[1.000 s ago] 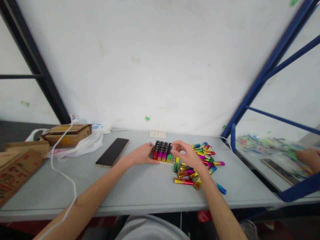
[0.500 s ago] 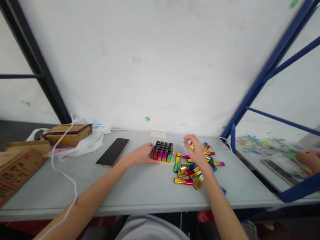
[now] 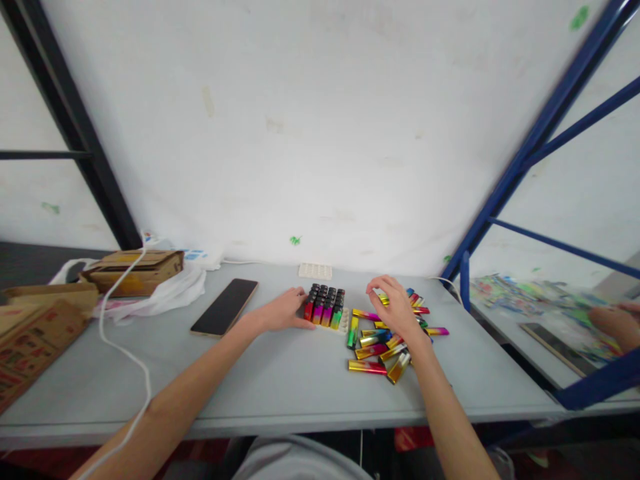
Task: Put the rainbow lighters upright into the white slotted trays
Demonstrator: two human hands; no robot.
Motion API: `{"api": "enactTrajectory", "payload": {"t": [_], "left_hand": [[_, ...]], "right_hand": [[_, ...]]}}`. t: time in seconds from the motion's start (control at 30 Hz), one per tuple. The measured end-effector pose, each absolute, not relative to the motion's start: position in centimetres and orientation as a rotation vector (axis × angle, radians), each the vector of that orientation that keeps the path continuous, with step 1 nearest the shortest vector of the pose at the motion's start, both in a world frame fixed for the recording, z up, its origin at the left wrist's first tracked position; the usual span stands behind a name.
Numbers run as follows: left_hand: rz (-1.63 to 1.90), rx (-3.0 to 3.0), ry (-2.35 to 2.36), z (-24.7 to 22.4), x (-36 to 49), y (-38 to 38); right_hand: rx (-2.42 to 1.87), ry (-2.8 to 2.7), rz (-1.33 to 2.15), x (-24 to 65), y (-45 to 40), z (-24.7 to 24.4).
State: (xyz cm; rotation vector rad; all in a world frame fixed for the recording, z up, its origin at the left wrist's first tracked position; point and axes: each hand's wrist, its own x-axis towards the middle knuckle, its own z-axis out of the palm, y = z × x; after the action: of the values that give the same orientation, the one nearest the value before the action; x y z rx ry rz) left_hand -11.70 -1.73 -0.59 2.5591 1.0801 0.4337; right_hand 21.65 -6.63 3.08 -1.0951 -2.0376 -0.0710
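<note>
On the grey table (image 3: 280, 380), a pale tray (image 3: 345, 321) is seen at centre, filled with upright lighters (image 3: 323, 315), black tops up, except for its right end. The tray's left side is touched by the left hand (image 3: 286, 311), fingers and thumb spread wide. The right hand (image 3: 393, 305) is held over the loose lighters (image 3: 367, 367), heaped right of the tray; index finger and thumb are curled with a narrow gap, and whether anything is gripped cannot be told. A second pale tray (image 3: 315, 271) is set near the wall. A phone (image 3: 225, 307) is placed left of the left hand.
</note>
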Motion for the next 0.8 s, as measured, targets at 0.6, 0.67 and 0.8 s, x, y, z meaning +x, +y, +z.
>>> {"api": "enactTrajectory", "payload": {"t": [0.6,0.67,0.8], "left_hand": [[0.448,2.525,1.196,-0.3,-12.6,-1.4],[0.464,2.52,1.224,-0.4,-12.2,-1.6],[0.493,2.529,1.22,-0.6,-11.6,-1.7]], "right_hand": [[-1.524,-2.378,0.227,23.1,-5.3,0.4],[-1.504,-2.297,0.27,22.9,-5.4,0.5],[-1.42,-2.098,0.321,22.2,-5.6,0.8]]}}
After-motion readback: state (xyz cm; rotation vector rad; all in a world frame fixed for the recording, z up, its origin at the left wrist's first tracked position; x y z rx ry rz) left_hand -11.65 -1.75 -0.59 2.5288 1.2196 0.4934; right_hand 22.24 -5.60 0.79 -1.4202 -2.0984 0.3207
